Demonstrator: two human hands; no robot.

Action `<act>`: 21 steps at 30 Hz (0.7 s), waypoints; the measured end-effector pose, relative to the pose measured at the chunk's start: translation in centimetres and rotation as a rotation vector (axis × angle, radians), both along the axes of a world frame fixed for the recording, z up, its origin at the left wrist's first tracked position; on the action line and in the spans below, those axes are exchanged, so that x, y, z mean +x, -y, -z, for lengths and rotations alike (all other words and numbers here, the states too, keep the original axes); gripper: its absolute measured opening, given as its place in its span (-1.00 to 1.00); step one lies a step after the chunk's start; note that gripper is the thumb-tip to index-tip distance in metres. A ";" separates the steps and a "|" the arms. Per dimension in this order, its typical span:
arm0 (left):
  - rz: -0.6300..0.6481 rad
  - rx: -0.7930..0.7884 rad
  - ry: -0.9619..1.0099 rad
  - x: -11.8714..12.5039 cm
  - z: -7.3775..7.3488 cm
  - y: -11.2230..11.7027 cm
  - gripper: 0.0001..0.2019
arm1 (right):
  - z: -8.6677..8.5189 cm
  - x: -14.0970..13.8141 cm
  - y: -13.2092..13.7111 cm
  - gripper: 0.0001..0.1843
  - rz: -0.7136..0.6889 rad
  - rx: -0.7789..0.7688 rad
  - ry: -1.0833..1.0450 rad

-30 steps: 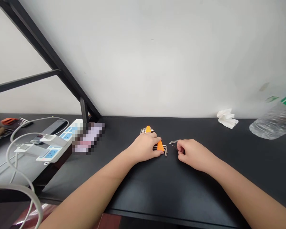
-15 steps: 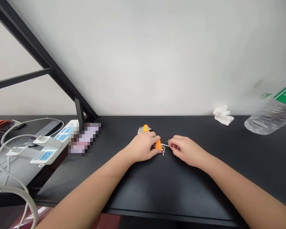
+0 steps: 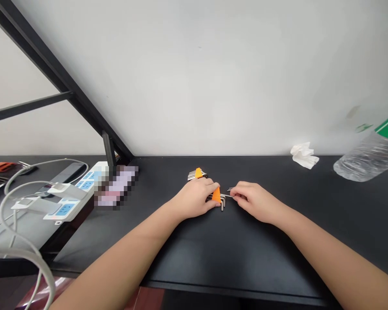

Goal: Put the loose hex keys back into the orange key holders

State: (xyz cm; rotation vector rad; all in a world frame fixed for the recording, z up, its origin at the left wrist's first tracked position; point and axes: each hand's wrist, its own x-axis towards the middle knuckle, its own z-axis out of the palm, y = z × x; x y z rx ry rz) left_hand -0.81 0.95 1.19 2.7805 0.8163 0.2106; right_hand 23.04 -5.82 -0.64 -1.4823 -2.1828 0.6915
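On the black table [image 3: 233, 254] lies an orange holder with several metal hex keys [image 3: 216, 194]. My left hand [image 3: 195, 199] is closed over it and presses it down; key tips stick out behind the hand. My right hand [image 3: 254, 200] pinches a thin silver hex key [image 3: 229, 196], whose end meets the holder's right side. Another loose thin key lies just behind my right fingers.
A crumpled white tissue [image 3: 304, 155] sits at the back right near the wall. A clear plastic bottle [image 3: 370, 153] with a green label lies at the far right. Left of the table are white power strips [image 3: 64, 200] with grey cables and a black metal frame.
My right hand picked up a thin key from the table and brought it left to the holder. The left hand has stayed on the holder.
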 end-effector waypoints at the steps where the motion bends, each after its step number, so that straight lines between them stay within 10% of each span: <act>1: -0.001 0.000 -0.002 0.0 0.0 0.0 -0.82 | 0.0 0.1 0.0 -0.77 -0.003 0.005 -0.009; 21: 0.050 -0.001 -0.009 0.0 0.0 -0.3 -0.81 | 0.2 0.2 -0.1 -0.76 0.038 -0.171 -0.200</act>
